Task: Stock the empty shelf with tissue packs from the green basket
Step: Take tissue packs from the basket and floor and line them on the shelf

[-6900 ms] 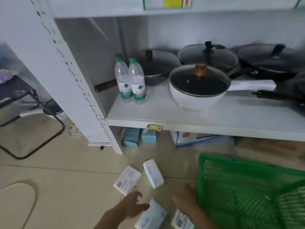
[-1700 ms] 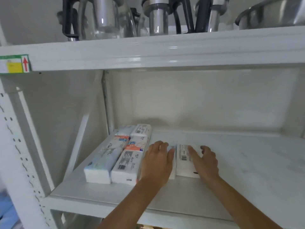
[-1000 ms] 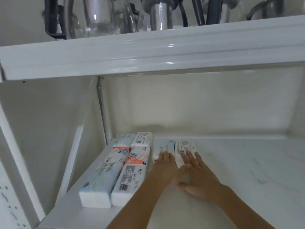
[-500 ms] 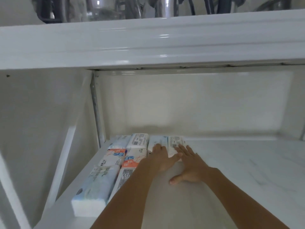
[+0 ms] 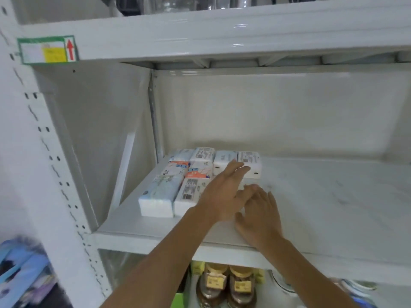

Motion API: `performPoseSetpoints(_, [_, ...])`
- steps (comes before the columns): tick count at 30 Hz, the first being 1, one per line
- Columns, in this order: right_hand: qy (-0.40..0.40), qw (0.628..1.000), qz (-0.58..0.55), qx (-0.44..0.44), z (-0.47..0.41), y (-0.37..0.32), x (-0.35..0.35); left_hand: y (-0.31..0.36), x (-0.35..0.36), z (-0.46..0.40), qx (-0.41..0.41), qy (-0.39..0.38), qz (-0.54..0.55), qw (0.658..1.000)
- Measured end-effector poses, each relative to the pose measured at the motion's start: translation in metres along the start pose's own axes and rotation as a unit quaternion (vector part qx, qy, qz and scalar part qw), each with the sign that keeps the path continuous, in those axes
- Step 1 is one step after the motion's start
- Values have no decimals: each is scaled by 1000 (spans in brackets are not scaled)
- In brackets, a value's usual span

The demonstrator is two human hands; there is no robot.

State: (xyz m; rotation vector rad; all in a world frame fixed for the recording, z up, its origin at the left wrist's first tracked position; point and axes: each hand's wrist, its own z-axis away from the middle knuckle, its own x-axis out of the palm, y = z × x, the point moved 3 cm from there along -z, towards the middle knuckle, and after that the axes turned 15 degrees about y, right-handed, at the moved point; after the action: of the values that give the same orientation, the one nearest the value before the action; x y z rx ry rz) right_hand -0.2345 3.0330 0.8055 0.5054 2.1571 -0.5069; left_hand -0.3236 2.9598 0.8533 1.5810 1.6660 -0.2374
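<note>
Both arms reach over the shelf (image 5: 322,207) front edge: the left hand (image 5: 224,194) and the right hand (image 5: 259,215) lie side by side, fingers straight, holding nothing. The tissue packs (image 5: 195,174) lie flat at the shelf's left end, long axes running front to back. Bare shelf extends rightwards.

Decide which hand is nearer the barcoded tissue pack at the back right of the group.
Left. The left hand has fingertips reaching the pack; the right hand lies lower, apart from it.
</note>
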Motion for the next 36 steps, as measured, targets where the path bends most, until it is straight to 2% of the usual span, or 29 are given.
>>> performPoseSetpoints(7, [182, 976, -72, -98, 101, 5, -28, 27, -37, 128, 24, 125, -72, 989])
performPoseSetpoints(9, [192, 970, -90, -118, 134, 9, -23, 28, -34, 162, -4, 127, -86, 988])
performPoseSetpoints(14, [102, 984, -86, -120, 205, 14, 2, 17, -5, 245, -40, 75, -95, 992])
performPoseSetpoints(17, [11, 990, -70, -121, 247, 15, 23, -3, 14, 296, -103, -19, -144, 984])
performPoseSetpoints(21, [-146, 987, -17, -60, 293, 19, 59, -51, 31, 375, -244, -178, -205, 931])
performPoseSetpoints(23, [-192, 980, 5, -48, 311, 19, 80, -74, 35, 411, -296, -220, -204, 907])
performPoseSetpoints(28, [-250, 968, 22, -25, 367, 7, 149, -127, 57, 491, -300, -253, -220, 893])
performPoseSetpoints(36, [-280, 960, 7, -4, 481, -4, 313, -214, 137, 623, -309, -260, -239, 883])
